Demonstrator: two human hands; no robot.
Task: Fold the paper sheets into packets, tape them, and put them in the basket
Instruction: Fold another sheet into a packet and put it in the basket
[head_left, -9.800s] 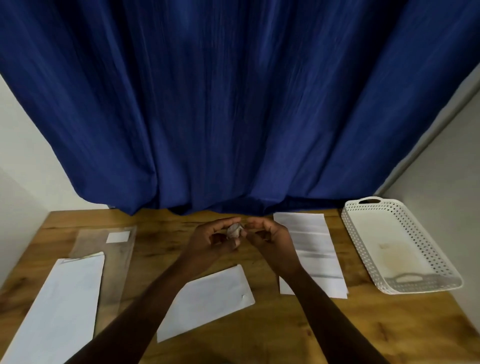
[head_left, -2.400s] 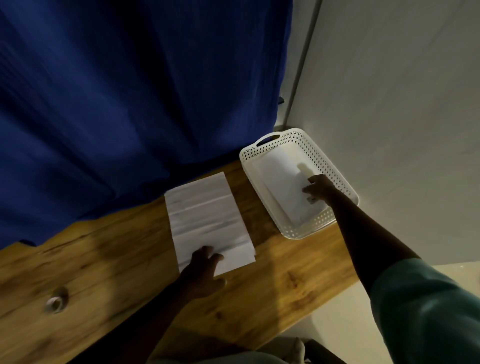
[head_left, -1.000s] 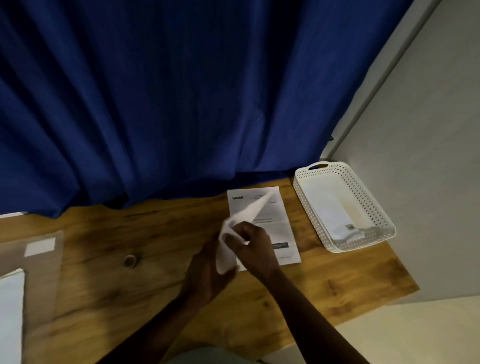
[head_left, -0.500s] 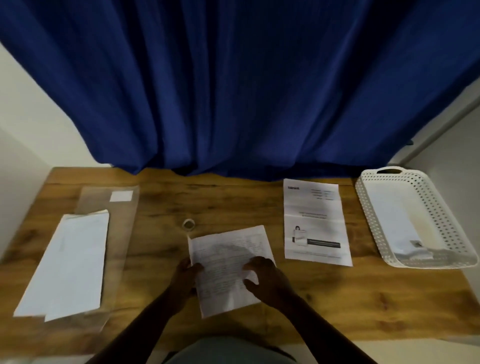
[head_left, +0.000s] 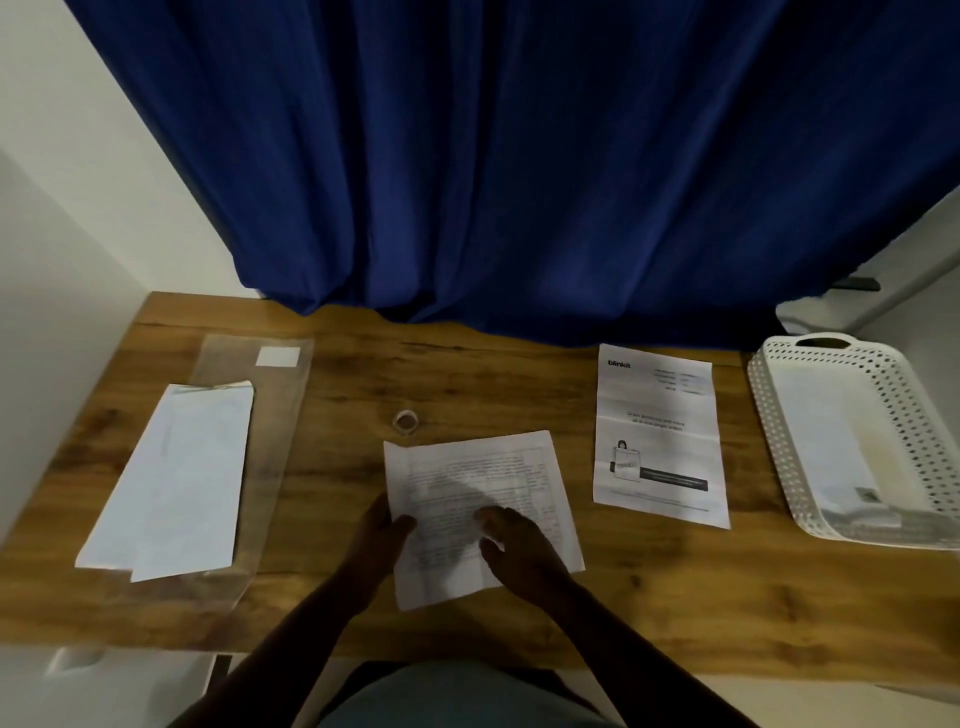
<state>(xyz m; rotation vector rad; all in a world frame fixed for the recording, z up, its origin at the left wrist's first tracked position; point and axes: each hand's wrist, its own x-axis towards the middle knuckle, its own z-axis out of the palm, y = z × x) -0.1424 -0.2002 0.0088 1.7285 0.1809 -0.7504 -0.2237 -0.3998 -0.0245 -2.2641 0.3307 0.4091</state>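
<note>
My fingers (head_left: 402, 521) of the left hand (head_left: 371, 551) curl over the near left edge of the sheet (head_left: 483, 514), thumb on top, pinching it; the right hand (head_left: 519, 551) lies flat on the lower right part, fingers loosely spread, pressing it to the desk (head_left: 467, 374). From the head view, the sheet sits straight ahead between both hands, its long axis running away from me and tilted slightly. It looks thin, printed, faintly creased. I judge the first fold comes next. The tape roll (head_left: 406, 421) is just beyond it; the basket (head_left: 769, 415), holding a packet, stands far right.
</note>
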